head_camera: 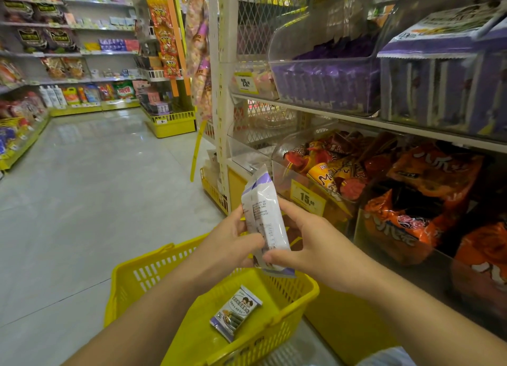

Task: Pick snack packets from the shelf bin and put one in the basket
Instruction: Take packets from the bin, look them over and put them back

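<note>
Both hands hold a white and purple snack packet (262, 209) upright above the yellow basket (137, 272), its printed back turned toward me. My left hand (233, 239) grips its left edge, and my right hand (299, 242) pinches its lower right part. One small white and blue packet (234, 312) lies on the basket floor. The clear shelf bin (326, 77) with purple packets sits on the upper shelf to the right, above my hands.
Clear bins of orange and red snack bags (411, 201) fill the lower shelf on the right, with yellow price tags (307, 198) in front. A tiled aisle floor (96, 187) stretches left toward more stocked shelves. A white shelf post (223, 91) stands ahead.
</note>
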### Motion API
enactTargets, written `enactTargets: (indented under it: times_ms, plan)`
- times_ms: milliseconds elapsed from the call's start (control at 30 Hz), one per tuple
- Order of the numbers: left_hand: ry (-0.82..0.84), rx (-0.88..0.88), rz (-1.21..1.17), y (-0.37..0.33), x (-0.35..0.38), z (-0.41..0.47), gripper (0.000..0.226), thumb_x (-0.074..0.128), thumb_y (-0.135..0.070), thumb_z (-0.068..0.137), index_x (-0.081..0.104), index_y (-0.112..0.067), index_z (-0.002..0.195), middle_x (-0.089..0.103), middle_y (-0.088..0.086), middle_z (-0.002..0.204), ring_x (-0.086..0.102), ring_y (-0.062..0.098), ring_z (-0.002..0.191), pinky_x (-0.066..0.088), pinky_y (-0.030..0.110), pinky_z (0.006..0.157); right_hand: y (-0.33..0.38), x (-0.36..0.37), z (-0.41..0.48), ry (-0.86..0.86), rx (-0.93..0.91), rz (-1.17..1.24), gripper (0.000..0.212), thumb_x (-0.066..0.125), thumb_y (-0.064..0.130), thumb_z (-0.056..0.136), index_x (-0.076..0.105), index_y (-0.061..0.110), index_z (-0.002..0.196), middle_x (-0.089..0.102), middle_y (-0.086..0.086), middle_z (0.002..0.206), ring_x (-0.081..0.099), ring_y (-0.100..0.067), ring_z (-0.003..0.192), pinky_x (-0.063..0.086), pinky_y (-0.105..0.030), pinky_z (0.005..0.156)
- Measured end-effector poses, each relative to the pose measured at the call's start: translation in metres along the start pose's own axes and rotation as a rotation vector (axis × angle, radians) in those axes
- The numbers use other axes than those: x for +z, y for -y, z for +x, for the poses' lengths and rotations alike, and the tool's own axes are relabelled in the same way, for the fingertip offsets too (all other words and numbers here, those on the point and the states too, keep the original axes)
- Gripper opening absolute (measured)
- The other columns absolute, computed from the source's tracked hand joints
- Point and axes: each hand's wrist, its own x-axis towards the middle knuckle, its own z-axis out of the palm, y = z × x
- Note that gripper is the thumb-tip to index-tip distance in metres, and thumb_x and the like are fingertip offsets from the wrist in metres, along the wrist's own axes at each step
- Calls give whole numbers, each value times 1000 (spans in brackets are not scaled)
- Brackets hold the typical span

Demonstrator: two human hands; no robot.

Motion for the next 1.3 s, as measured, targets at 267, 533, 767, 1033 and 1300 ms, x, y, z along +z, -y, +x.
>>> enactTargets:
  times_ms: [267, 533, 767, 1033, 1300]
  plan:
    - [-109, 15, -37, 2, 1, 4, 54, 43, 3, 91, 51, -39, 125, 75, -5, 100, 73, 15, 91, 61, 34, 67, 2, 6, 1, -33, -17, -45, 83, 78, 26, 74, 33, 53, 139, 65, 23, 103, 65, -5, 78, 55, -20, 62]
    - [-216, -77, -134, -2, -1, 7, 31, 34, -16, 102, 61, -14, 118, 74, 15, 103, 74, 29, 84, 61, 34, 63, 2, 5, 0, -21, 26, -49, 77, 76, 28, 78, 36, 48, 140, 65, 19, 101, 62, -5, 75, 51, -18, 59]
    - [-203, -133, -164, -3, 2, 6, 36, 30, -24, 103, 60, -16, 121, 73, 15, 109, 73, 31, 92, 59, 45, 80, 3, 3, 0, -35, 57, 23, 65, 74, 21, 79, 47, 48, 131, 69, 14, 101, 66, -15, 78, 57, -31, 61]
    - [28, -62, -163, -2, 11, -3, 81, 62, 4, 81, 31, -32, 146, 69, 7, 120, 69, 21, 107, 57, 43, 90, -9, -4, 1, -53, 164, 265, 51, 67, 1, 85, 56, 27, 127, 74, 6, 106, 70, -16, 98, 58, -35, 84]
    - [93, -21, -551, -17, 20, -4, 70, 60, -33, 82, 36, -19, 147, 61, 20, 129, 60, 28, 106, 52, 43, 84, 6, -5, -6, -193, 158, 339, 30, 61, 24, 86, 65, 9, 112, 73, -5, 105, 68, -11, 95, 53, -25, 87]
